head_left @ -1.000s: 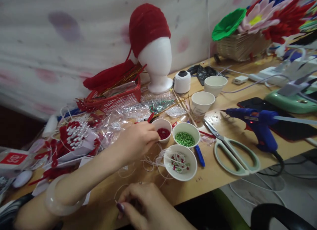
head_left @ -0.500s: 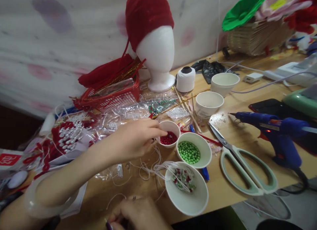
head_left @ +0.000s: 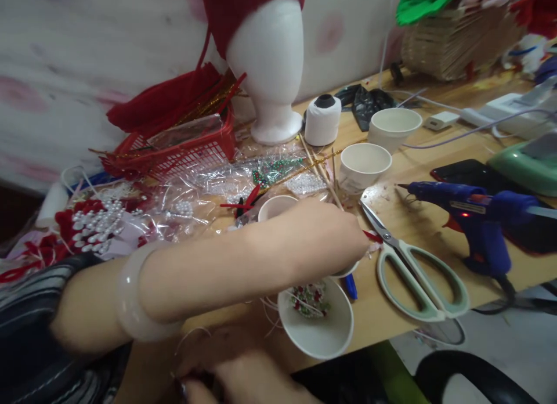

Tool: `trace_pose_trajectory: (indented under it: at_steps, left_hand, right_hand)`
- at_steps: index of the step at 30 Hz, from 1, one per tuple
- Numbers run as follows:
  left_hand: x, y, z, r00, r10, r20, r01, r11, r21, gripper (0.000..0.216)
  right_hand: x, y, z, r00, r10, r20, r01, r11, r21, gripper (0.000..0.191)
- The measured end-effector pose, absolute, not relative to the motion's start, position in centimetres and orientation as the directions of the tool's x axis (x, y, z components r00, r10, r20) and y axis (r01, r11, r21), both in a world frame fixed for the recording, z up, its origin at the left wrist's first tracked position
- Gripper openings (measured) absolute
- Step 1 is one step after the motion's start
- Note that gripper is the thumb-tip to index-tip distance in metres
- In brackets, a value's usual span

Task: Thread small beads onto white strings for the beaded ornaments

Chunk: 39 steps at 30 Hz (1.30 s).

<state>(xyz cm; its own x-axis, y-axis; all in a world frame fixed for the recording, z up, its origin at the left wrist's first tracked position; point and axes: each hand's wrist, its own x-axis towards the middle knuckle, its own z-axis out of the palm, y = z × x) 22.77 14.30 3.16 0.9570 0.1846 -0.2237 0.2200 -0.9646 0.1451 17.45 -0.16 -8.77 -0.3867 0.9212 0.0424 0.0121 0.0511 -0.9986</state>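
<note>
- Left hand [head_left: 331, 235] reaches across over a bowl [head_left: 346, 271], fingers bunched, touching the scissors [head_left: 409, 264]; what it pinches is hidden
- Right hand [head_left: 235, 381], blurred, seems curled shut near the bead bowl [head_left: 315, 320]

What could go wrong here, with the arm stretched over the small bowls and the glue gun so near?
The left hand reaches across a bowl with beads on thread that sits at the table edge; the forearm might tip it off. The glue gun shows a red light, so its nozzle may be hot. The open scissors lie right beside the fingers.
</note>
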Motion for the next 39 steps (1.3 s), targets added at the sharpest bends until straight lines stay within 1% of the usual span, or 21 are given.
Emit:
trace_pose_trajectory:
  at_steps: [2, 4, 8, 11, 13, 17, 20, 22, 23, 25, 26, 28, 30, 31, 33, 34, 36, 39]
  left_hand:
    - [22.7, 14.3, 3.3, 0.96, 0.184, -0.21, 0.21, -0.971, 0.111, 0.022]
    - [22.4, 14.5, 3.7, 0.957, 0.188, -0.219, 0.21, -0.974, 0.081, 0.022]
    - [21.7, 14.8, 4.8, 0.957, 0.159, -0.241, 0.172, -0.984, 0.036, 0.022]
    - [21.1, 14.9, 5.1, 0.959, 0.159, -0.233, 0.172, -0.984, 0.037, 0.023]
    - [20.7, 15.0, 4.9, 0.964, 0.16, -0.211, 0.175, -0.983, 0.055, 0.026]
    - [20.0, 14.9, 4.2, 0.976, 0.146, -0.162, 0.163, -0.982, 0.097, 0.035]
    - [19.2, 14.6, 4.3, 0.972, 0.228, -0.056, 0.234, -0.961, 0.151, 0.032]
    - [18.1, 14.2, 4.9, 0.948, 0.314, 0.048, 0.295, -0.926, 0.236, 0.023]
    - [17.3, 13.9, 5.4, 0.928, 0.356, 0.107, 0.311, -0.901, 0.303, 0.018]
    - [15.1, 13.0, 6.4, 0.859, 0.468, 0.207, 0.323, -0.81, 0.489, 0.01]
    - [13.8, 12.3, 6.9, 0.81, 0.539, 0.232, 0.318, -0.735, 0.598, 0.007]
    - [10.9, 10.7, 7.3, 0.667, 0.707, 0.235, 0.283, -0.533, 0.798, 0.005]
    - [8.2, 8.8, 6.8, 0.471, 0.857, 0.206, 0.218, -0.34, 0.915, 0.007]
    - [6.9, 7.9, 6.2, 0.371, 0.906, 0.202, 0.156, -0.275, 0.949, 0.011]
    - [5.0, 6.5, 4.4, 0.252, 0.956, 0.149, 0.032, -0.162, 0.986, 0.018]
    - [4.3, 6.0, 3.3, 0.245, 0.964, 0.103, -0.008, -0.104, 0.995, 0.019]
    - [3.5, 5.3, 1.0, 0.224, 0.974, -0.044, -0.11, 0.07, 0.992, 0.025]
    - [3.3, 5.1, -1.6, 0.239, 0.93, -0.28, -0.296, 0.344, 0.891, 0.032]
  right_hand:
    - [17.6, 0.0, -8.7, -0.417, 0.908, 0.042, 0.016, 0.054, -0.998, 0.026]
    - [17.8, 0.1, -8.6, -0.465, 0.883, 0.061, 0.016, 0.078, -0.997, 0.021]
    - [18.8, -0.4, -7.9, -0.406, 0.914, 0.012, 0.0, 0.013, -1.0, 0.022]
    - [19.0, -0.7, -7.4, -0.381, 0.925, -0.004, -0.023, -0.014, -1.0, 0.021]
    - [18.8, -0.5, -7.2, -0.38, 0.925, 0.023, -0.023, 0.016, -1.0, 0.021]
    - [18.4, 0.4, -7.0, -0.44, 0.885, 0.154, -0.034, 0.154, -0.987, 0.022]
    - [18.4, 0.7, -6.6, -0.428, 0.888, 0.17, -0.031, 0.174, -0.984, 0.022]
    - [18.5, 0.6, -6.3, -0.384, 0.91, 0.156, -0.05, 0.148, -0.988, 0.019]
    - [18.4, 0.6, -6.3, -0.363, 0.921, 0.142, -0.065, 0.127, -0.99, 0.018]
    - [18.2, 0.4, -6.5, -0.307, 0.945, 0.117, -0.101, 0.089, -0.991, 0.014]
    - [18.1, 0.4, -6.6, -0.271, 0.956, 0.109, -0.125, 0.077, -0.989, 0.013]
    - [17.7, 0.4, -6.8, -0.19, 0.977, 0.095, -0.179, 0.061, -0.982, 0.017]
    - [17.4, 0.4, -7.0, -0.116, 0.99, 0.086, -0.236, 0.057, -0.97, 0.022]
    - [17.3, 0.4, -7.0, -0.091, 0.992, 0.084, -0.259, 0.058, -0.964, 0.022]
    - [17.3, 0.4, -7.0, -0.057, 0.995, 0.088, -0.294, 0.067, -0.954, 0.021]
    - [17.3, 0.4, -7.0, -0.042, 0.995, 0.093, -0.306, 0.076, -0.949, 0.02]
    - [17.4, 0.4, -6.9, -0.019, 0.994, 0.105, -0.321, 0.094, -0.942, 0.018]
    - [17.5, 0.5, -6.7, -0.007, 0.993, 0.117, -0.33, 0.108, -0.938, 0.012]
